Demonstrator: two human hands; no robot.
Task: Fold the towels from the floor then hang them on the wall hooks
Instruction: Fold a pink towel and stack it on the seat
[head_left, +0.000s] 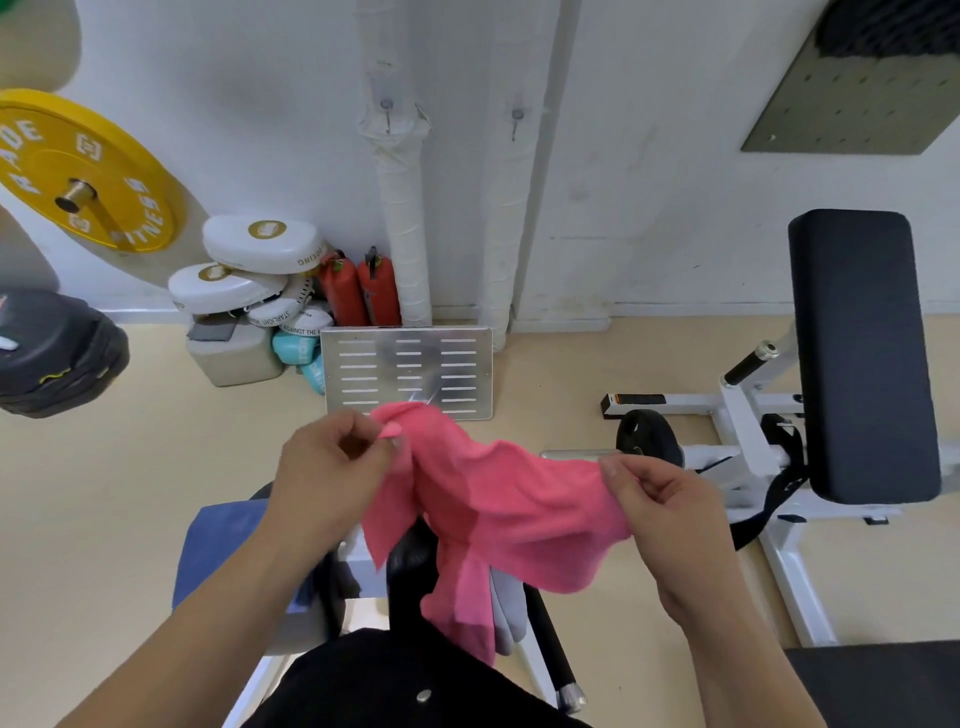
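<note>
Pink towel (498, 499) held by both hands over beige floor (104, 493)

pink towel (498, 509): terry, unfolded, crumpled, held up by its upper edge, lower part hanging | blue towel (218, 551): spread flat lower left, partly hidden | wall hooks (387, 117): two, side by side on white wall
</note>
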